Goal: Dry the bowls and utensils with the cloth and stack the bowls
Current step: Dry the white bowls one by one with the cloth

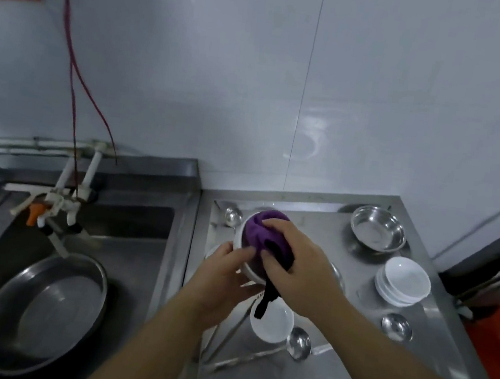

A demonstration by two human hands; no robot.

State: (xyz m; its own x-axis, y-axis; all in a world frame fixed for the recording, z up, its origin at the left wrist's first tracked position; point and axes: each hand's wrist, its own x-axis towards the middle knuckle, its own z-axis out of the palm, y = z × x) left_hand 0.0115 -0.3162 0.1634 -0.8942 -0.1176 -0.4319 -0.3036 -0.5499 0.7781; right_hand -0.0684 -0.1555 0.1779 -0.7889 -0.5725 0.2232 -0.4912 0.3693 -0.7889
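**A:** ok going left to right, what's around the hands? Far left, lower part of the frame, there's a big round steel pan (41, 315) sitting in the sink (130, 231). Above it a white tap (61, 204) with an orange handle, and red wires (76, 80) hanging down the wall from the upper left.

**B:** yep. Then centre frame, the left hand (225, 277) is wrapped around the underside of a white bowl (241, 235), tilted up on its side, fingers curled on the rim. The right hand (292, 267) is pressing a purple cloth (264, 232) into the bowl, fingers closed over the bunched fabric. A dark strap end of the cloth dangles below.

**A:** what's under them?

**B:** another white bowl (272, 321) right below the dangling end, on the steel counter (316, 229). A ladle (298, 346) lies just beside it, handle running toward the lower left. Another spoon bowl (233, 215) peeks out at the counter's back left corner.

**A:** and right side?

**B:** steel bowl (377, 231) at the back, a stack of white bowls (403, 280) in front of it, then a small steel spoon head (397, 327) nearer. Middle of the counter behind the hands is bare, so there's room there. The right edge drops off next to something orange (495, 339).
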